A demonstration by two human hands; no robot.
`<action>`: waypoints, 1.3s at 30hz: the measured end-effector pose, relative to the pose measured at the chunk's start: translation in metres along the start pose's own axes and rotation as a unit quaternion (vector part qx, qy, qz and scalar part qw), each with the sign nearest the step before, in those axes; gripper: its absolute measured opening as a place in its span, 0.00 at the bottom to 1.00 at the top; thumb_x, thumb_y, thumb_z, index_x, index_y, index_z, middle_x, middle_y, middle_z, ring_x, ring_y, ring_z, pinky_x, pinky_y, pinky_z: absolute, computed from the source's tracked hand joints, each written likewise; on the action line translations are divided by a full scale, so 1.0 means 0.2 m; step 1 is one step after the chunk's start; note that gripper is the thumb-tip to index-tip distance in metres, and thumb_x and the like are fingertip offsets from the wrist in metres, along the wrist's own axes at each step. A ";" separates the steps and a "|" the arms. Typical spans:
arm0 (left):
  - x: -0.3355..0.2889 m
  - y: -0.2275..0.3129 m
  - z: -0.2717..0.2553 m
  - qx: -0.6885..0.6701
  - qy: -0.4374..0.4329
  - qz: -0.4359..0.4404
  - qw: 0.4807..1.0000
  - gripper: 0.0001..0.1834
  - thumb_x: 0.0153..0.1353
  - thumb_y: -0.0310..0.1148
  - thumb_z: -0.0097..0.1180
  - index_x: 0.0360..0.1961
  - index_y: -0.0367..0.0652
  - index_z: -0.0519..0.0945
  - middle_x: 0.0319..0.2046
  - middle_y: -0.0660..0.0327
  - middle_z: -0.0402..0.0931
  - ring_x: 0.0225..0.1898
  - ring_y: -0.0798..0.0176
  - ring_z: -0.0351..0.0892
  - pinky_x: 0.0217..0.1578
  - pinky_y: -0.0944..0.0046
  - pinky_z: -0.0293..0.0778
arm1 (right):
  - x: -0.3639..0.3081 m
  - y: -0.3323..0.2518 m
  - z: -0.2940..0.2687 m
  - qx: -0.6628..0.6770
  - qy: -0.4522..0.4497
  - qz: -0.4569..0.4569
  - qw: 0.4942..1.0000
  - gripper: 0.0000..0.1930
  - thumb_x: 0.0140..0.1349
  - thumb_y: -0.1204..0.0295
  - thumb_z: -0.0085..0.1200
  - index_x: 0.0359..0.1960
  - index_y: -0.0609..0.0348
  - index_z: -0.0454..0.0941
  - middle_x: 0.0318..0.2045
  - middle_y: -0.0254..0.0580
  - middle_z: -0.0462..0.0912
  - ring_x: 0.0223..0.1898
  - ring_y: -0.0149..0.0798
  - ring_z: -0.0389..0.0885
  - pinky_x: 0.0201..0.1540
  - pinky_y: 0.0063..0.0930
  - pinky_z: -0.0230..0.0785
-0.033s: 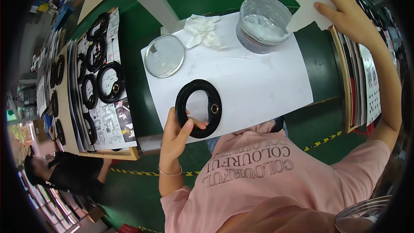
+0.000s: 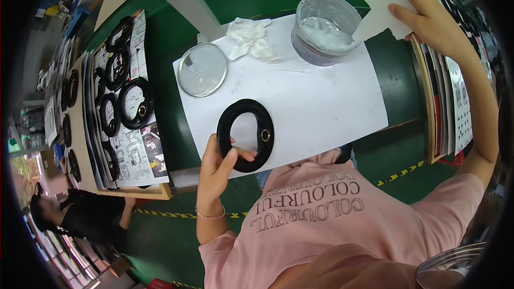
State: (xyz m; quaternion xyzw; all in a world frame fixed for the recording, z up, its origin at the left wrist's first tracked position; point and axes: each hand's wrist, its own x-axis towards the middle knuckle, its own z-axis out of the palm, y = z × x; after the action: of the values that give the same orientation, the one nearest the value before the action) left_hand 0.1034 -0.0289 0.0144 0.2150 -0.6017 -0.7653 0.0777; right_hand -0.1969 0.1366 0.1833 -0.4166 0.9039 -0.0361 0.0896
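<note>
Pink shirt (image 2: pixel 316 203): short-sleeved, lettered across the chest; nearest the camera, filling the lower middle of the view.
Bracelet (image 2: pixel 210 215): thin and pale, round the left wrist.
Left hand (image 2: pixel 215 168): closed round the lower left of the black ring; thumb on the near face of the rim, fingertips showing through the hole.
Black ring (image 2: pixel 225 123): thick, smooth rim with a brass-coloured fitting (image 2: pixel 265 136) on its right side; held over the near part of the white sheet. Contact with the sheet: cannot tell.
White sheet (image 2: pixel 321 101): spread on a dark green bench (image 2: pixel 391 75), faint marks on its surface.
Round lid (image 2: pixel 205 69): clear, pale-rimmed, lying on the sheet's left part.
Tissue (image 2: pixel 250 40): white, crumpled, between lid and tub, nearer the lid.
Tub (image 2: pixel 308 45): clear-walled, open, on the far part of the sheet; pale substance inside.
Right hand (image 2: pixel 423 13): raised at upper right, gripping the white scraper, thumb on its near face.
White scraper (image 2: pixel 377 10): thin, flat, notched outline; lower corner overlaps the tub's rim in view. Touching: cannot tell.
Right stack (image 2: pixel 463 107): layered sheets beside a wooden strip.
Left stack (image 2: pixel 140 150): printed sheets carrying several more black rings (image 2: pixel 124 101).
Co-worker (image 2: pixel 91 214): person in black, beyond the left stack.
</note>
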 end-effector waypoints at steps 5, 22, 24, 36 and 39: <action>0.03 0.04 -0.03 0.015 -0.031 -0.038 0.999 0.10 0.58 0.24 0.44 0.41 0.34 0.64 0.28 0.50 0.76 0.34 0.62 0.77 0.37 0.68 0.71 | -0.06 -0.30 0.02 0.280 0.018 0.330 0.901 0.15 0.54 0.81 0.38 0.44 0.65 0.65 0.26 0.42 0.75 0.25 0.32 0.76 0.31 0.24 0.70; 0.14 0.06 0.06 -0.209 -0.044 0.007 0.977 0.09 0.56 0.27 0.38 0.39 0.39 0.60 0.20 0.45 0.71 0.32 0.44 0.75 0.42 0.51 0.68 | -0.07 0.34 0.33 0.519 0.075 0.087 0.847 0.24 0.59 0.65 0.42 0.55 0.64 0.57 0.23 0.41 0.75 0.18 0.26 0.75 0.20 0.15 0.68; 0.18 0.07 0.11 -0.266 -0.040 0.012 0.963 0.08 0.58 0.28 0.37 0.39 0.39 0.60 0.21 0.46 0.71 0.33 0.44 0.75 0.42 0.51 0.67 | -0.10 0.37 0.37 0.491 0.102 0.086 0.861 0.24 0.60 0.64 0.42 0.56 0.64 0.57 0.28 0.41 0.76 0.26 0.30 0.77 0.29 0.18 0.68; 0.33 0.14 0.28 -0.348 -0.055 0.017 0.936 0.08 0.58 0.27 0.35 0.40 0.42 0.61 0.23 0.49 0.72 0.38 0.43 0.75 0.41 0.54 0.72 | -0.30 0.33 0.71 0.221 0.362 -0.177 0.888 0.10 0.58 0.79 0.47 0.41 0.66 0.67 0.37 0.47 0.75 0.38 0.35 0.74 0.43 0.24 0.65; 0.30 0.13 0.29 -0.327 -0.033 0.018 0.944 0.08 0.58 0.27 0.35 0.39 0.42 0.61 0.23 0.49 0.72 0.37 0.43 0.75 0.41 0.54 0.71 | -0.27 0.32 0.72 0.176 0.378 -0.268 0.868 0.10 0.55 0.81 0.47 0.40 0.65 0.68 0.36 0.53 0.77 0.37 0.42 0.77 0.41 0.28 0.69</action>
State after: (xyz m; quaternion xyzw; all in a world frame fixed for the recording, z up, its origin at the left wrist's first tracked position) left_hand 0.0210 -0.0076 0.0349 0.1415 -0.3240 -0.9252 0.1378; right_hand -0.1820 0.2206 0.0396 -0.5747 0.7008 -0.3719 -0.2006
